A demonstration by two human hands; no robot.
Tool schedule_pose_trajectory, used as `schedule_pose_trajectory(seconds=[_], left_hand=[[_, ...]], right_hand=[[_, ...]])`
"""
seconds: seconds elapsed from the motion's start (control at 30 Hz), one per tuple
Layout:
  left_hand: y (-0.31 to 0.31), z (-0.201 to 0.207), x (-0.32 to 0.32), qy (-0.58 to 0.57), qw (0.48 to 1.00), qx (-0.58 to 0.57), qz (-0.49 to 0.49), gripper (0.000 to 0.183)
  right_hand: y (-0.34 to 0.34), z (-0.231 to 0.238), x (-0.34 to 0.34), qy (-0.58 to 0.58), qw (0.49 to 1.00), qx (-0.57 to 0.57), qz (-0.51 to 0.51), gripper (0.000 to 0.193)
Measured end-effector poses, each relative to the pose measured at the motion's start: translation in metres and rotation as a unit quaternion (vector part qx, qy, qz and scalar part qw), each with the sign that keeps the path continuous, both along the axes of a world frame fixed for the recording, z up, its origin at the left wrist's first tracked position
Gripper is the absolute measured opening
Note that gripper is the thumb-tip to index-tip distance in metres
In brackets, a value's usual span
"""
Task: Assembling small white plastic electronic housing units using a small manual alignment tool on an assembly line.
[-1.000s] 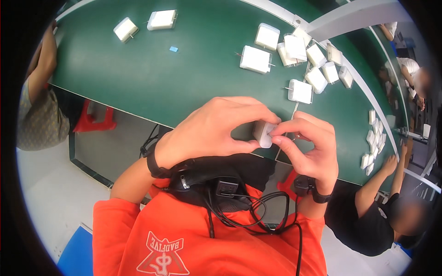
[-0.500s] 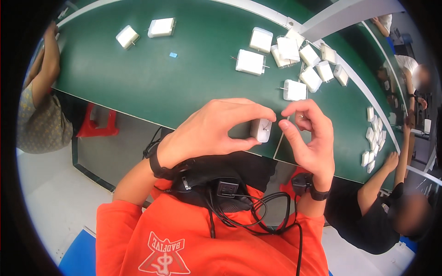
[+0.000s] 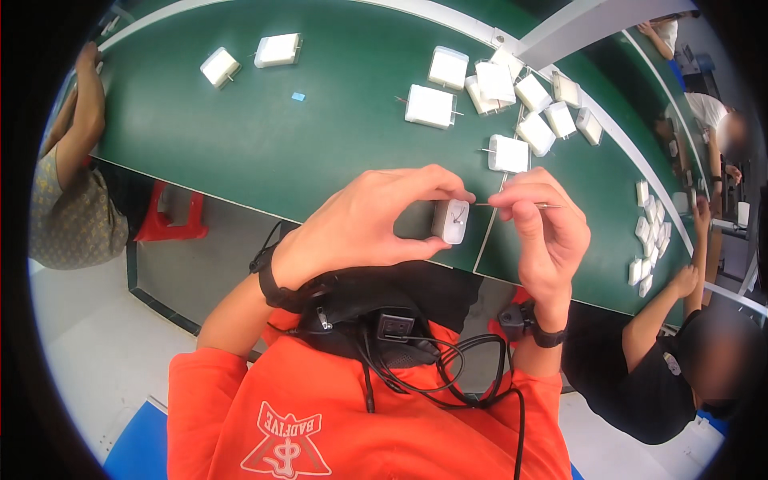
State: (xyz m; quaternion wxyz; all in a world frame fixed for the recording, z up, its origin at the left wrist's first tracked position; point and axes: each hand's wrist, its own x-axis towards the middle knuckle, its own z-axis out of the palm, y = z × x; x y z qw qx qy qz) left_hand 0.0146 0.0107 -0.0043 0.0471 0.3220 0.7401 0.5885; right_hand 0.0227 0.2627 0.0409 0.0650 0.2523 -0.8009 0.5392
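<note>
My left hand (image 3: 364, 212) is closed on a small white box-shaped casing (image 3: 454, 222), gripped between thumb and fingers just above the table's near edge. Its end face points toward me, with thin dark and metallic bits showing inside. Beside it on the right, my right hand (image 3: 552, 224) pinches a thin metal rod (image 3: 547, 206); a slim tip seems to reach from the fingers toward the casing. What kind of tool the rod is cannot be made out. Just beyond my right hand lies a white casing (image 3: 509, 154) with a thin wire sticking out.
The green table (image 3: 192, 120) carries a cluster of white casings (image 3: 494, 82) at the back right. Two more casings (image 3: 277, 50) lie at the far left near a blue scrap (image 3: 298, 97). Another heap (image 3: 652, 232) lies right, by a co-worker's hand (image 3: 686, 280). A metal post (image 3: 568, 36) rises behind.
My right hand has turned and its fingers have closed round a thin metal rod that now shows. The casing in my left hand has tilted slightly, showing more of its end.
</note>
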Motion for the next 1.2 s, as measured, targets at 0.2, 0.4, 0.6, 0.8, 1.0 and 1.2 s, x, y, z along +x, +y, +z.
schedule_pose_trajectory(seconds=[0.2, 0.4, 0.6, 0.8, 1.0, 1.2], left_hand=[[0.001, -0.002, 0.000, -0.006, 1.000, 0.010, 0.002, 0.051], [0.000, -0.001, 0.002, 0.004, 1.000, 0.005, 0.007, 0.051], [0.000, -0.001, 0.002, 0.005, 1.000, 0.007, 0.010, 0.051], [0.000, -0.003, 0.002, -0.006, 1.000, 0.008, 0.008, 0.051], [0.000, -0.004, 0.000, 0.012, 1.000, 0.005, 0.004, 0.051], [-0.002, 0.001, -0.002, 0.013, 1.000, -0.011, 0.003, 0.052]], right_hand=[[-0.002, -0.008, -0.003, -0.012, 0.999, -0.022, 0.024, 0.015], [-0.003, -0.013, -0.006, -0.006, 0.999, -0.015, 0.044, 0.015], [-0.005, -0.007, -0.004, -0.025, 0.999, -0.002, 0.030, 0.011], [-0.010, 0.003, -0.002, 0.043, 0.996, 0.073, 0.013, 0.005], [-0.012, 0.006, -0.004, 0.073, 0.992, 0.099, 0.018, 0.009], [-0.023, 0.011, -0.005, 0.087, 0.981, 0.175, 0.015, 0.008]])
